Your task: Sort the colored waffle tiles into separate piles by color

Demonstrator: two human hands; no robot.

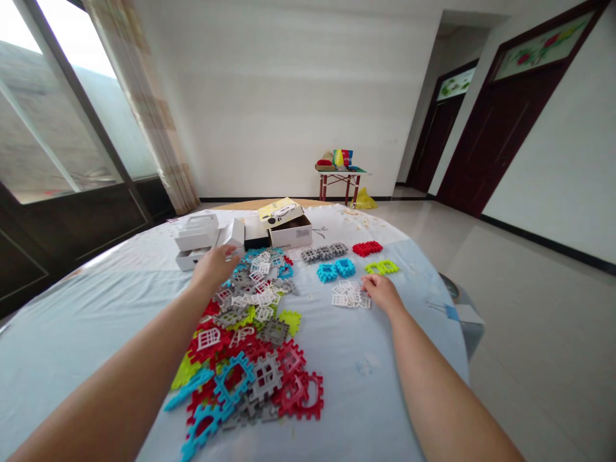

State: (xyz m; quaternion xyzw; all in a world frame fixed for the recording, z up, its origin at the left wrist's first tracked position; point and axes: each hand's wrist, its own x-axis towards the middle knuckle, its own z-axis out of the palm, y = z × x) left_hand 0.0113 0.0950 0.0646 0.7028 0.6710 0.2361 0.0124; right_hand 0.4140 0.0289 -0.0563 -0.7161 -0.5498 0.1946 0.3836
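Note:
My left hand (215, 264) reaches over the far left edge of a mixed pile of plastic building panels (269, 372), beside the white boxes. Its fingers are bent, with thumb and forefinger slightly apart, and I see nothing between them. The pile holds red, grey, blue and lime notched panels, with white window frames (262, 298) lying on top. At the right, my right hand (384, 292) rests by a small group of white window frames (347, 295). Its fingers are closed together at the group's edge; whatever they pinch is hidden.
Behind the white frames lie sorted blue panels (335, 269), lime panels (382, 267), grey panels (325, 253) and red panels (367, 248). White boxes (197, 232) and a box with a yellow lid (291, 234) stand at the back. A stool (469, 317) is beyond the right table edge.

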